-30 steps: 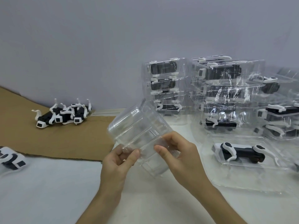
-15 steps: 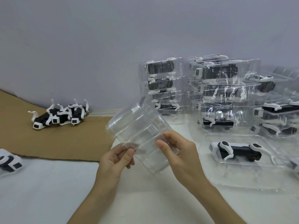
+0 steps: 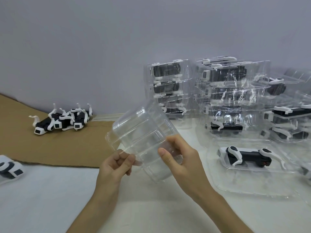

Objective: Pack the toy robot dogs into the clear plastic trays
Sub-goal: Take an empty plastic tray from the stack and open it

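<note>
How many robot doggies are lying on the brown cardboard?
3, huddled in one pile: the left dog, the middle dog, the right dog. Their legs tangle, so another may hide behind.

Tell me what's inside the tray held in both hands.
The tray looks empty: only table and fingers show through its clear walls. Glare hides small patches.

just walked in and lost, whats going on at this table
A person holds an empty clear plastic tray over the table, left hand pinching its rim, right hand gripping its side. Loose toy robot dogs lie on the cardboard at left. Packed trays are stacked at back right; one dog lies in an open tray.
</note>
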The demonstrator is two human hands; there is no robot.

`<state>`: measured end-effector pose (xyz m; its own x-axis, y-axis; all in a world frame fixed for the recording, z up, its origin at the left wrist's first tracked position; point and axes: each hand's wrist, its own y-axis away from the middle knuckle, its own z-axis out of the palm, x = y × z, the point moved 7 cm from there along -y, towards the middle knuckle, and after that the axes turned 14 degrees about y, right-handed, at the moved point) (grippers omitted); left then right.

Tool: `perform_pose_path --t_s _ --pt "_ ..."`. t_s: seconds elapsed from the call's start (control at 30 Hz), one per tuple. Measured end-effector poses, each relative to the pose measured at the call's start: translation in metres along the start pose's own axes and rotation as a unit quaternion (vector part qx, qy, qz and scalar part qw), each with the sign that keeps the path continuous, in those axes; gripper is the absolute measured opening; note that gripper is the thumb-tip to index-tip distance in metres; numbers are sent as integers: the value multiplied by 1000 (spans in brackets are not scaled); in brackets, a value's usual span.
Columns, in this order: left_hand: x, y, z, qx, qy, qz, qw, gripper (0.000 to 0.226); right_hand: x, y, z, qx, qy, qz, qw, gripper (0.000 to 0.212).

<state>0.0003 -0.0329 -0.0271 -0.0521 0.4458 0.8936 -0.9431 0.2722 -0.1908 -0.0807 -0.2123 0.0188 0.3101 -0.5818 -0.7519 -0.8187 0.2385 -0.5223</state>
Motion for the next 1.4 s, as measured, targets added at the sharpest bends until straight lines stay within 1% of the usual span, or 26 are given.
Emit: perform_pose_path --t_s 0.1,0.17,0.27,0.37,0.43,0.53,0.67,0.77,0.83,0.9,0.97,1.03,1.1,1.2,1.27,1.33,1.4 --pt "-2 0 2 -15 -1 0 1000 14 1 0 1 -11 11 1 1000 24" --pt "-4 -1 3 -23 11 -3 1000 13 2 0 0 -8 3 7 1000 24" --pt "-7 -2 3 -24 37 -16 999 18 3 0 -2 -3 -5 10 1000 23" --pt "-9 -2 4 -36 47 -24 998 33 4 -1 -3 -2 -13 12 1000 21" --pt "-9 -2 5 -46 51 -25 997 36 3 -1 -5 -1 -22 13 1000 19" --pt "-9 -2 7 -59 61 -35 996 33 2 -2 -6 -5 -42 12 999 19" --pt "-10 -1 9 -70 66 -53 994 22 2 -3 -7 -9 -52 17 998 19" --pt "-8 0 10 -83 55 -55 993 21 3 -3 -7 -8 -49 19 999 19" --pt "-4 1 12 -83 40 -37 995 21 3 -3 -7 -9 -50 21 998 19" --pt "2 2 11 -75 8 2 997 22 2 -2 -6 -9 -41 18 999 19" --pt "9 3 9 -53 -44 48 996 17 -2 0 -4 -17 -29 3 999 20" --pt "11 3 7 -31 -91 72 993 26 -5 1 -1 -30 -15 -13 999 22" --pt "10 3 6 -21 -90 69 993 28 -6 2 0 -41 0 -18 999 24" --pt "7 4 8 -35 -76 64 994 19 -6 1 -1 -43 19 -25 999 23" --pt "2 3 10 -32 -57 60 996 14 -6 -1 -5 -14 48 -31 998 21" --pt "-4 0 9 -14 -33 51 998 23 -4 -1 -10 16 79 -34 996 20" --pt "-8 -2 11 -11 -26 40 999 20 -4 0 -10 27 85 -36 995 21"
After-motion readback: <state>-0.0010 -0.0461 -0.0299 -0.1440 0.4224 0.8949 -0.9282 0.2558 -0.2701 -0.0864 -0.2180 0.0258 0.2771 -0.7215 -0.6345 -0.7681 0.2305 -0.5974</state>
